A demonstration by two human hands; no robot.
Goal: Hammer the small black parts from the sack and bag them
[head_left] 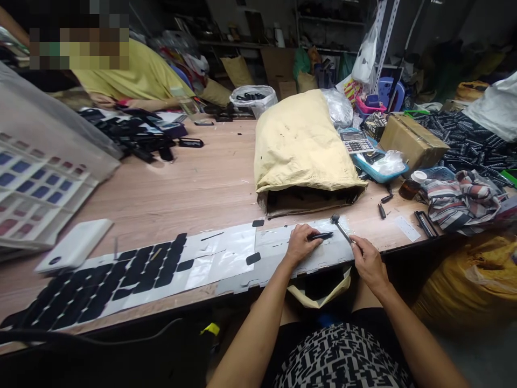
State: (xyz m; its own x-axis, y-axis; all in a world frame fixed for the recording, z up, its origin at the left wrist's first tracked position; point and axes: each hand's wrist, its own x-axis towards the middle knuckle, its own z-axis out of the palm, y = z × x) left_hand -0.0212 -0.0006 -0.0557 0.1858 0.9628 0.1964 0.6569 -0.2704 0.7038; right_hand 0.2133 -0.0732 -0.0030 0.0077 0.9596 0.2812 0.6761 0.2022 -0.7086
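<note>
My left hand (301,243) is closed around a small, dark, elongated piece (322,235) and rests on a grey-white sheet (270,253) at the table's front edge. The exact kind of the piece cannot be made out. In my right hand (368,263) is a small hammer (342,228), gripped by its handle. Its head is raised just beyond the dark piece, apart from it. Farther left, rows of black rounded pads (76,291) lie on white backing. Two loose black pads (253,258) sit near the sheet's left part.
A large yellow sack (302,140), its mouth toward me, stands behind my hands. To the right are a calculator (356,142), a blue tray (383,170), a carton (414,139) and a striped cloth (460,199). Across the table sits a person in yellow (141,70) beside black parts (133,134).
</note>
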